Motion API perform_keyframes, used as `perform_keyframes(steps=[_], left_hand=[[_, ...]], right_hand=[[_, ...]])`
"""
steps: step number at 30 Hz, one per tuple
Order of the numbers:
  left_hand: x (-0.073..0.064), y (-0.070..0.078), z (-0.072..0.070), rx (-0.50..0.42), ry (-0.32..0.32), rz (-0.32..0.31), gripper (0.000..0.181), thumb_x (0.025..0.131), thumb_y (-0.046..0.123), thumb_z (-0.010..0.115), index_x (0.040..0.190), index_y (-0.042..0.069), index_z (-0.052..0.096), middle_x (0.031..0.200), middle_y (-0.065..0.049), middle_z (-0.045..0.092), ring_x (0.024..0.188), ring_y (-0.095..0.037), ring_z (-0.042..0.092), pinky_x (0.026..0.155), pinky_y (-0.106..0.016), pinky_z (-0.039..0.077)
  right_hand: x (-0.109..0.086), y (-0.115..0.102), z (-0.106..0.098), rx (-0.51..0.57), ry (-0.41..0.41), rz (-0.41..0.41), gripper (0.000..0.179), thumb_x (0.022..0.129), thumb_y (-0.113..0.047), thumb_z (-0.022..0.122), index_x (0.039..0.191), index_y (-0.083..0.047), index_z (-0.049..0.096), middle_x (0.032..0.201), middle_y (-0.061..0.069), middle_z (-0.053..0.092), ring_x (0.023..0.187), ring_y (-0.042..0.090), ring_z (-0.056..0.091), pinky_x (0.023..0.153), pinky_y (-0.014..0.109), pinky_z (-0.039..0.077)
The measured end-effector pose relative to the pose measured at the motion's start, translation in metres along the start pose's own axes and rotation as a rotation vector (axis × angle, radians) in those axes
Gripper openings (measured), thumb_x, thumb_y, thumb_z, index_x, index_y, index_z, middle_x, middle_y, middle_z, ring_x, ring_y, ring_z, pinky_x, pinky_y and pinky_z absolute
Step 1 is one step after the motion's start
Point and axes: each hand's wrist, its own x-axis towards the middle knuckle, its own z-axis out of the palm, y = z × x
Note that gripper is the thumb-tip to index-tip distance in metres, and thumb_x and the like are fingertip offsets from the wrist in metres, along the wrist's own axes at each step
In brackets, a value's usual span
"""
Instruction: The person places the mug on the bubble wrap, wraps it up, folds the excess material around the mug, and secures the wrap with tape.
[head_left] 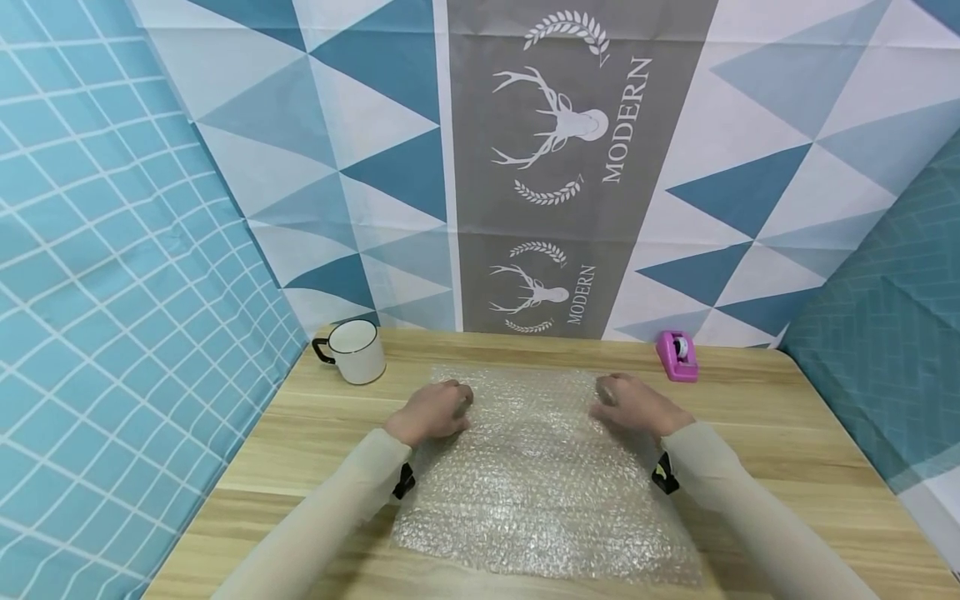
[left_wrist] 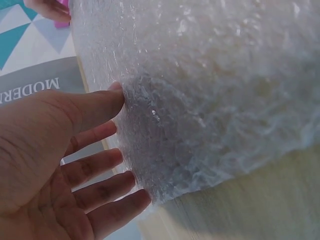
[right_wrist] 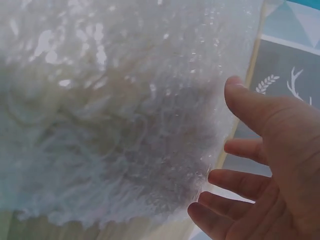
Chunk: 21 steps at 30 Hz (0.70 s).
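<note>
A sheet of clear bubble wrap lies spread over the wooden table. At its left side is my left hand, and at its right side my right hand. In the left wrist view, the left hand's fingers are slightly bent and spread, with the tips right at the bubble wrap. The right wrist view has the right hand's fingers loosely extended, close over the bubble wrap. Neither hand grips anything.
A white mug with a black handle stands at the table's back left. Towards the back right sits a pink tape dispenser. Patterned cloth hangs behind the wooden table, with blue gridded cloth on the left.
</note>
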Motion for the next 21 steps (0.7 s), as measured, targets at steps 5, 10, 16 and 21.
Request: perform_keyframes(steps=[5, 10, 16, 21], left_hand=[[0.0007, -0.0009, 0.0005, -0.004, 0.0, 0.011, 0.035, 0.093, 0.029, 0.077, 0.121, 0.009, 0.07, 0.128, -0.014, 0.067, 0.113, -0.033, 0.067, 0.093, -0.049, 0.058], [0.0005, -0.0052, 0.0025, 0.021, 0.012, 0.004, 0.034, 0.092, 0.029, 0.078, 0.119, 0.01, 0.071, 0.128, -0.012, 0.067, 0.114, -0.032, 0.067, 0.092, -0.048, 0.059], [0.0023, -0.0081, 0.0057, 0.017, 0.016, 0.011, 0.034, 0.093, 0.03, 0.077, 0.12, 0.01, 0.071, 0.129, -0.012, 0.068, 0.115, -0.032, 0.067, 0.094, -0.048, 0.059], [0.0041, -0.0073, 0.0069, 0.002, 0.013, 0.029, 0.035, 0.094, 0.03, 0.076, 0.122, 0.01, 0.07, 0.132, -0.013, 0.066, 0.118, -0.032, 0.066, 0.096, -0.049, 0.058]], right_hand=[[-0.0002, -0.0006, 0.0022, -0.026, -0.02, 0.006, 0.061, 0.096, -0.034, 0.073, 0.135, 0.01, 0.057, 0.129, 0.034, 0.061, 0.12, 0.05, 0.06, 0.104, 0.061, 0.05], [0.004, -0.0071, 0.0019, -0.061, -0.042, -0.029, 0.063, 0.095, -0.036, 0.074, 0.134, 0.011, 0.058, 0.127, 0.036, 0.06, 0.119, 0.051, 0.06, 0.103, 0.061, 0.051], [0.0062, -0.0071, 0.0022, -0.067, -0.065, -0.003, 0.065, 0.092, -0.037, 0.077, 0.133, 0.01, 0.059, 0.125, 0.034, 0.061, 0.116, 0.048, 0.061, 0.102, 0.058, 0.053], [0.0058, -0.0066, -0.0007, -0.046, -0.078, 0.044, 0.068, 0.091, -0.037, 0.077, 0.135, 0.011, 0.057, 0.13, 0.034, 0.059, 0.12, 0.049, 0.06, 0.105, 0.059, 0.051]])
